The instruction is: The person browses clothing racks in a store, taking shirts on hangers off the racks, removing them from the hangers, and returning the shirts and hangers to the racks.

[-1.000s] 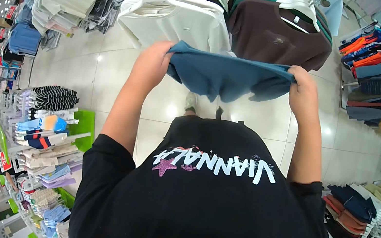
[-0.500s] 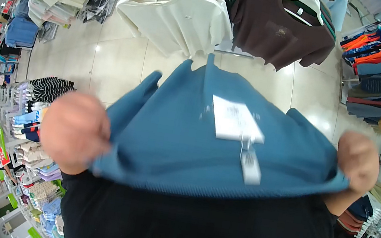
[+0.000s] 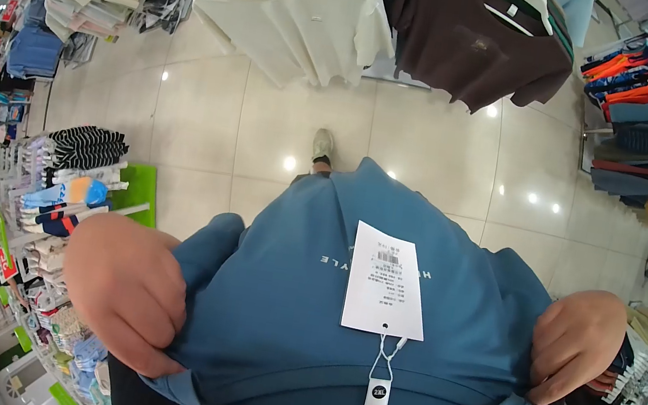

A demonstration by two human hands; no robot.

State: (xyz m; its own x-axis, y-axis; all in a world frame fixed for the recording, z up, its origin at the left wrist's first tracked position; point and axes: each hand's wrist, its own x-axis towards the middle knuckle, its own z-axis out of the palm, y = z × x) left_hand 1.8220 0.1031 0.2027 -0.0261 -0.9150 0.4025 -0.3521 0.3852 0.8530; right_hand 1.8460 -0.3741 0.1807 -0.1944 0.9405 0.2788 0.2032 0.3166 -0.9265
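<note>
At the near edge of a clothing aisle, I note the left hand (image 3: 125, 290) with fingers curled closed on one corner of a blue top (image 3: 276, 296); the right hand (image 3: 577, 345) is likewise clenched on the opposite corner. Change noted: the top has come to rest spread across the front of the body, and its tags are out of the earlier motion blur. Judgement: its width and labelling can now be inspected from above. A large white tag (image 3: 379, 295) lies on it, partly covering pale lettering (image 3: 334, 261); a small tag (image 3: 376, 403), reading 2XL, hangs nearer the body. Beyond: one shoe (image 3: 323, 144) on the tiled floor (image 3: 434, 135), then a cream shirt (image 3: 308, 28) beside a dark brown shirt (image 3: 481, 50), both on hangers. Striped garments (image 3: 87, 148) hang to the left.
</note>
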